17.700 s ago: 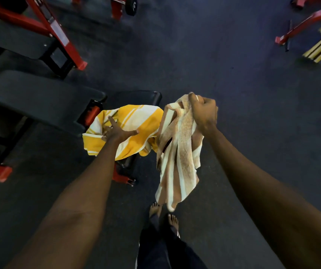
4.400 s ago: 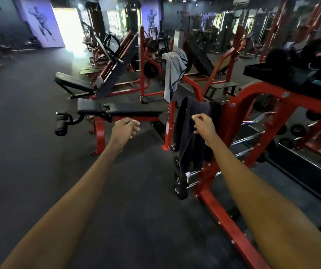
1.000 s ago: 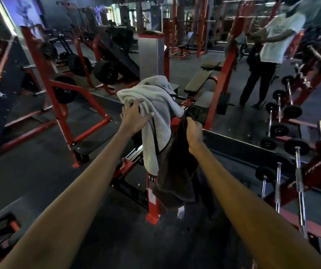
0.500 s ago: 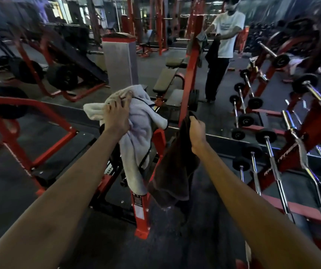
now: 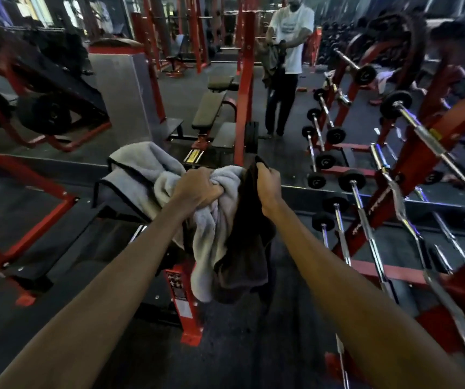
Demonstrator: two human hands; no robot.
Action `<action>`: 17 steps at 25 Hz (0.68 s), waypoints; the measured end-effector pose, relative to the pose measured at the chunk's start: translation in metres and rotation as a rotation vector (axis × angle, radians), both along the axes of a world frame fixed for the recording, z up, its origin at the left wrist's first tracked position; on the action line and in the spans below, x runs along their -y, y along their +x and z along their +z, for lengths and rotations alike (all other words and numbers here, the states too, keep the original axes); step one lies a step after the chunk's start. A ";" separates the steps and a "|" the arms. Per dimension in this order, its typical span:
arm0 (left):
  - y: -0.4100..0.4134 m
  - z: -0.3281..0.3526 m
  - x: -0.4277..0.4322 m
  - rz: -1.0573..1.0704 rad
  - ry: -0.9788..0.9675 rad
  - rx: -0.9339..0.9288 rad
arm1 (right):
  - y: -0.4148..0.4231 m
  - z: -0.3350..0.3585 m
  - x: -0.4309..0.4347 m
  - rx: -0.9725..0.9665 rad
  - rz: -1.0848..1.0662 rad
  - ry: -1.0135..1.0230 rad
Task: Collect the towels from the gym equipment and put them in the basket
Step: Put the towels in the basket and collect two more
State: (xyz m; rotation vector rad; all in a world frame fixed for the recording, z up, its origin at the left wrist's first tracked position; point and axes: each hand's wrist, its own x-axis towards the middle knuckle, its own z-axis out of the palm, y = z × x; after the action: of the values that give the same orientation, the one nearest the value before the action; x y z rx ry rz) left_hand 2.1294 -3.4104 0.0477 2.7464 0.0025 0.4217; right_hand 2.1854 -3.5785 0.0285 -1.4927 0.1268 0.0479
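Head view: the left hand is clenched round a bunched grey towel; the right hand grips a dark towel by its top edge, and both towels hang in front of a red machine post. Collecting looks like the step in hand. No basket shows, so next comes finding it and carrying both there.

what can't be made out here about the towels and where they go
Basket: nowhere in the head view.
Fingertips of the left hand: buried in the grey towel.
Lower edge of the dark towel, gripped by the right hand: lost against dark floor.
Cloth the far person holds: blurred, too small.
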 end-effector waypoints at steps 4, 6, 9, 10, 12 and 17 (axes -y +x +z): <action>0.018 -0.003 0.040 -0.104 -0.158 -0.145 | -0.001 -0.001 0.044 0.006 -0.145 -0.014; 0.029 -0.005 0.062 -0.169 -0.182 -0.209 | -0.003 -0.002 0.067 0.010 -0.203 -0.020; 0.039 -0.008 0.107 -0.306 -0.201 -0.310 | -0.022 -0.001 0.108 0.008 -0.399 -0.099; 0.039 -0.007 0.123 -0.350 -0.200 -0.332 | -0.029 -0.004 0.124 -0.003 -0.459 -0.113; 0.033 -0.010 0.155 -0.452 -0.195 -0.374 | -0.054 -0.005 0.153 -0.026 -0.581 -0.130; 0.003 -0.016 0.239 -0.706 -0.222 -0.448 | -0.130 -0.015 0.232 -0.057 -0.860 -0.092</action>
State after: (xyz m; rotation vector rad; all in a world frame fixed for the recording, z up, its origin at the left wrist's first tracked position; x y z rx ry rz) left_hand 2.1327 -3.6494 0.0317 2.3557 -0.7272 -0.3612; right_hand 2.0553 -3.8104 0.0133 -1.4216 0.8115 -0.6130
